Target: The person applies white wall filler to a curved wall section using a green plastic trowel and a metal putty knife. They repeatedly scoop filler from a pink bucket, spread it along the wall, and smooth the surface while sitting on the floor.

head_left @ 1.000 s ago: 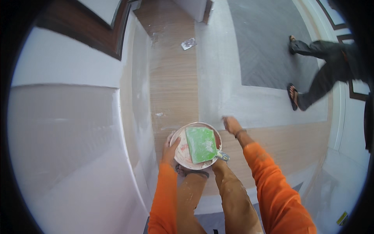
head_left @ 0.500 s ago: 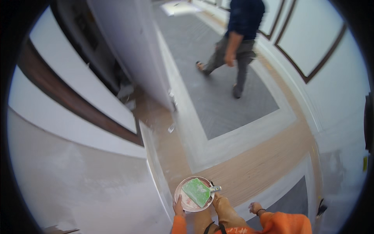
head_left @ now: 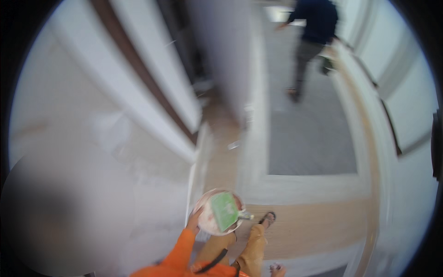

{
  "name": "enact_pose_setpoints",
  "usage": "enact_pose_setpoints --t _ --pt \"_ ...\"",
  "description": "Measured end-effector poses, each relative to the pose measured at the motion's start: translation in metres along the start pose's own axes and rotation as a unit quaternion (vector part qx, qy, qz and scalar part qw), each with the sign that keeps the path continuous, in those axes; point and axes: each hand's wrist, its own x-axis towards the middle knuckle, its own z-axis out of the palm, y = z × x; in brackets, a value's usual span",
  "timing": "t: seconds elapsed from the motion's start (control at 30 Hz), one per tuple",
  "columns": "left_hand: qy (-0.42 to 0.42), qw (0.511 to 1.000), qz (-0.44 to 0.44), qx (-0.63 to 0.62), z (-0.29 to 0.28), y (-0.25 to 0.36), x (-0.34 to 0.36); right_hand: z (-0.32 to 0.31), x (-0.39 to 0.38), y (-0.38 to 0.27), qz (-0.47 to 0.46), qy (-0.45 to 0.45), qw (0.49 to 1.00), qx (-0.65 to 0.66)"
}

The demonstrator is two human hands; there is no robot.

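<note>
A round, shallow basin (head_left: pixel 206 220), pinkish white and smeared with what looks like plaster, is in my left hand (head_left: pixel 194 221). My fingers grip its left rim. Across the basin lies a green flat scraper (head_left: pixel 224 211) with pale smears on its broad blade. Its short handle sticks out over the right rim, and no hand touches it. My right hand (head_left: pixel 278 270) hangs low at the bottom edge, apart from the basin. It is smeared by motion, so its fingers cannot be made out.
A person (head_left: pixel 314 27) in dark clothes is on the grey floor panel (head_left: pixel 314 138) ahead. To the left stand a pale wall (head_left: pixel 138 180) and a door-like panel (head_left: pixel 221 60). A small white scrap (head_left: pixel 233 145) lies on the wood-toned floor. White panelled walls (head_left: pixel 415 106) line the right.
My view has swung, with the scene tilting and blurring. The person ahead has walked farther away. My left hand still holds the basin with the scraper on it; my right hand is lower in view.
</note>
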Motion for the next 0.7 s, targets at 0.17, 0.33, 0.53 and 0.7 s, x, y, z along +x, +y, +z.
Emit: enact_pose_setpoints --t 0.17,0.33,0.53,0.7 --pt "0.121 0.991 -0.048 0.04 0.039 0.017 0.035 0.024 0.037 0.077 0.222 -0.155 0.962 0.048" --pt "0.215 0.975 -0.049 0.034 0.04 -0.001 0.045 0.035 0.12 -0.071 0.253 -0.2 0.94 0.115" --pt "0.279 0.958 -0.041 0.048 0.089 -0.077 0.009 -0.015 0.201 -0.088 0.196 -0.208 0.947 0.144" --pt "0.298 0.954 -0.031 0.027 0.067 -0.112 -0.003 -0.031 0.229 -0.12 0.184 -0.222 0.946 0.15"
